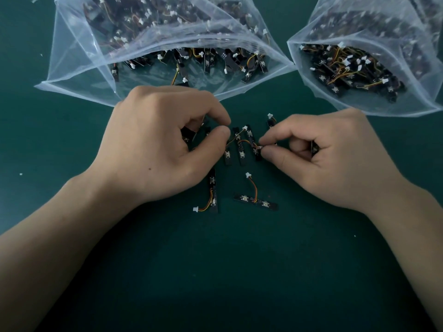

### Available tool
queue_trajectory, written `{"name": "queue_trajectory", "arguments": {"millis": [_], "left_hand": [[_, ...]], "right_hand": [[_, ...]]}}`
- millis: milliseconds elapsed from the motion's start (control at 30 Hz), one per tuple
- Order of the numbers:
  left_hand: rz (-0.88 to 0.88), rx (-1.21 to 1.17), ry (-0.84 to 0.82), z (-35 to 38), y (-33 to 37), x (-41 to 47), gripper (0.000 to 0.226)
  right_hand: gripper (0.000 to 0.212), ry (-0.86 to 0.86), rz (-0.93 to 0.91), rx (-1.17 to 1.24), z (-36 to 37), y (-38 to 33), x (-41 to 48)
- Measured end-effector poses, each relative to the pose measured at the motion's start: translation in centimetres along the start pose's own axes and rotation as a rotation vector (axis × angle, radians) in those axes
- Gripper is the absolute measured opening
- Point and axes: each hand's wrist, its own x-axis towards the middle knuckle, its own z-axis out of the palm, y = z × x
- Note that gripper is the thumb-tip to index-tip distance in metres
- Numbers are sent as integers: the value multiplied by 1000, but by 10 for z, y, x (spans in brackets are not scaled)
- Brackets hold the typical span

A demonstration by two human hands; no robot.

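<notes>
Green counter (215, 271) lies under both my bare arms. My left hand (163, 140) sits with its knuckles up and its fingers curled in. Its thumb and first finger pinch a thin wire (233, 137). A black strip (186, 135) peeks out from under the curled fingers.

My right hand (330, 154) is curled the same way. Its thumb and first finger pinch the end of an orange wire (245, 141). A dark bit (314, 146) is tucked in that palm, and I cannot tell what it is.

Both wires hang between my two hands, just over three short strips (241, 153) that lie side by side on the counter. Close to my right fingertips, on the far side, sits a far strip (271, 122) with a white plug on top.

Nearer to me lie two more. The long strip (213, 190) points away from me. The cross strip (255, 201) lies sideways, just beside it.

Past my hands are two clear plastic bags with their mouths open toward me. The left bag (72, 56) and the right bag (417, 101) are both full of the same black strips and wires.

Any print on the strips is too small for me to read.
</notes>
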Motion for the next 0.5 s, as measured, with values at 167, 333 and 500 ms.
{"name": "queue_trajectory", "arguments": {"millis": [167, 333, 500], "left_hand": [[-16, -7, 8, -1, -1, 1, 12], [-18, -11, 14, -1, 1, 1, 11], [-13, -24, 58, -3, 1, 1, 11]], "right_hand": [[10, -11, 14, 15, -2, 0, 0], [25, 10, 21, 85, -6, -2, -1], [39, 0, 46, 84, -19, 3, -1]]}}
